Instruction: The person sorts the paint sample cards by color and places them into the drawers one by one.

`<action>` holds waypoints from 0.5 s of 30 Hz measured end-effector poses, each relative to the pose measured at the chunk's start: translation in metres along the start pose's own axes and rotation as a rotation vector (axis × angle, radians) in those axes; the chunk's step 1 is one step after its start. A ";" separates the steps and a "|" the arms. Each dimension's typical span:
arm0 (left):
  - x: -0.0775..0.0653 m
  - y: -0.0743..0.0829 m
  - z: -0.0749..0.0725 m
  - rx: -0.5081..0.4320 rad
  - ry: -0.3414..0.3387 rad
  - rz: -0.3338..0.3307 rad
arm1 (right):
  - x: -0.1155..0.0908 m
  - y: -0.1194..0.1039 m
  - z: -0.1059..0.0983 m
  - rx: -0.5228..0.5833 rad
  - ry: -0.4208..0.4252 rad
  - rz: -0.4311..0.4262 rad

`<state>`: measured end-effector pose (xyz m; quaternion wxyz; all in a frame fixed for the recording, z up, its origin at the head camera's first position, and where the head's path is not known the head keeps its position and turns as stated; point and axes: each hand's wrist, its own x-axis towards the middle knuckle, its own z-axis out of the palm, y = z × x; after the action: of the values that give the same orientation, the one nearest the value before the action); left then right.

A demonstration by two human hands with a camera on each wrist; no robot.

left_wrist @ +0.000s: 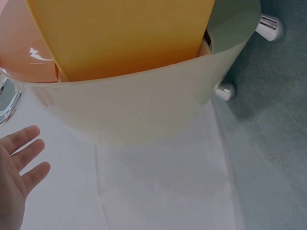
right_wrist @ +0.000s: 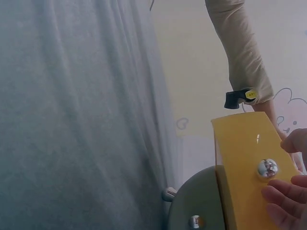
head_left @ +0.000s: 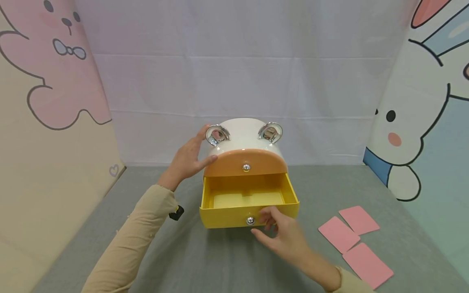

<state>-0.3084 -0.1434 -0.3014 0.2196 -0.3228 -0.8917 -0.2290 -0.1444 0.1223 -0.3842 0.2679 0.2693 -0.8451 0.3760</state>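
Cabinet [head_left: 242, 136] on tbl [head_left: 179, 256], drawer [head_left: 223, 219] out in frt; 3 cards [head_left: 338, 235] to R; backdrop [head_left: 238, 81] behind.

No readable lettering, the yellow label [right_wrist: 251, 94] (on the black wrist device [right_wrist: 232, 100]) illegibly small.

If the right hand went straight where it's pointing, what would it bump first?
Probably the silver knob on the yellow drawer; the right hand looks very close, though exact depth is unclear.

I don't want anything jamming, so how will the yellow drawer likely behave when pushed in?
The yellow drawer probably feels light, since its walls look thin and nothing shows inside. It's likely stiff, as its edges look straight. Its round, shiny knob may feel slippery.
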 end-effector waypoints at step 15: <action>0.000 0.001 -0.001 0.005 0.000 -0.005 | -0.006 -0.003 0.033 -0.027 0.167 0.119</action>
<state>-0.3078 -0.1432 -0.3006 0.2200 -0.3203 -0.8929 -0.2276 -0.1464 0.0962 -0.4055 0.3183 0.1830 -0.8393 0.4010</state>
